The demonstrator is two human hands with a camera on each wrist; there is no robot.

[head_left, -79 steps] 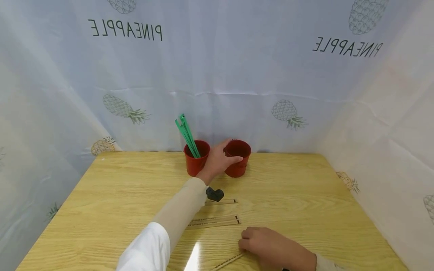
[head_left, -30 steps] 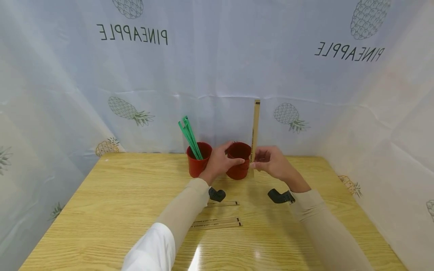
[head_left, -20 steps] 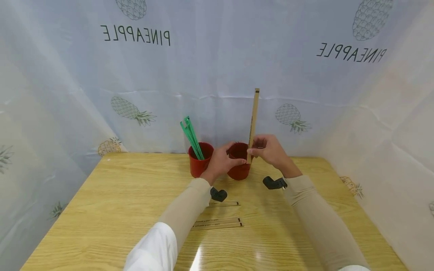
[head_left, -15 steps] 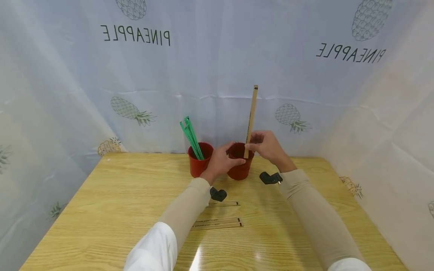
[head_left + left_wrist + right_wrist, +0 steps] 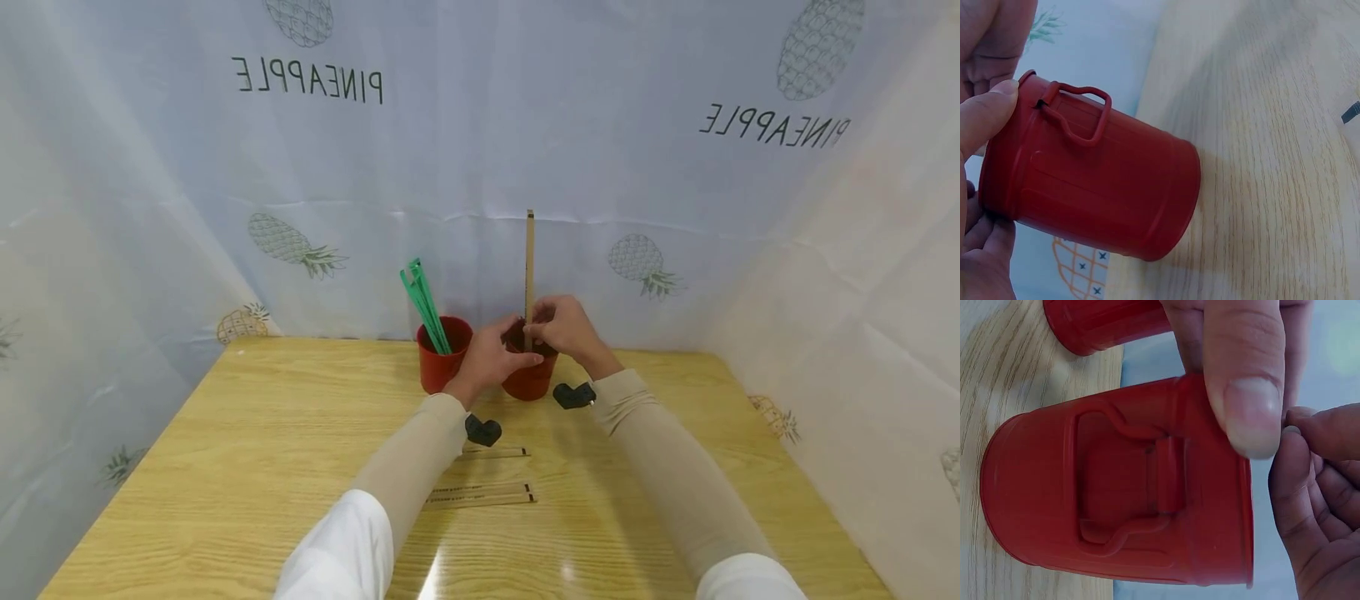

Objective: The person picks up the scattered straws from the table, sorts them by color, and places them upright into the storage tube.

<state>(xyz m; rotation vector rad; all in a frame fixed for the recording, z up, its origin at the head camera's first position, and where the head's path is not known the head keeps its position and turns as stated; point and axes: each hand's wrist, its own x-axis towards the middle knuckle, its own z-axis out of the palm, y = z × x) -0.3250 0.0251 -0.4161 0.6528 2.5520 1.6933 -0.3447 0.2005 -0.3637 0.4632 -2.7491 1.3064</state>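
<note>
My left hand (image 5: 487,362) grips the rim of the right-hand red metal bucket (image 5: 528,383); its thumb (image 5: 991,115) lies over the outside. The bucket stands upright on the table, a wire handle (image 5: 1094,119) folded against its side. Above its mouth, my right hand (image 5: 564,327) pinches a slim tan stick (image 5: 529,258) with dark print and a black band at the top. The stick stands nearly vertical, its lower end at the bucket's mouth. In the right wrist view, the right fingertips (image 5: 1297,444) meet just beyond the rim, and the stick is hidden.
Left of my left hand stands a second red bucket (image 5: 437,371) holding several green sticks (image 5: 424,300). Several more tan sticks (image 5: 487,496) lie on the wooden table (image 5: 262,467), partly behind my left sleeve. A pineapple-print cloth (image 5: 480,150) hangs behind.
My right hand picked up a tan stick from the table's front, raised it upright beside the right-hand bucket, then brought it left over the mouth. My left hand stays on the rim.
</note>
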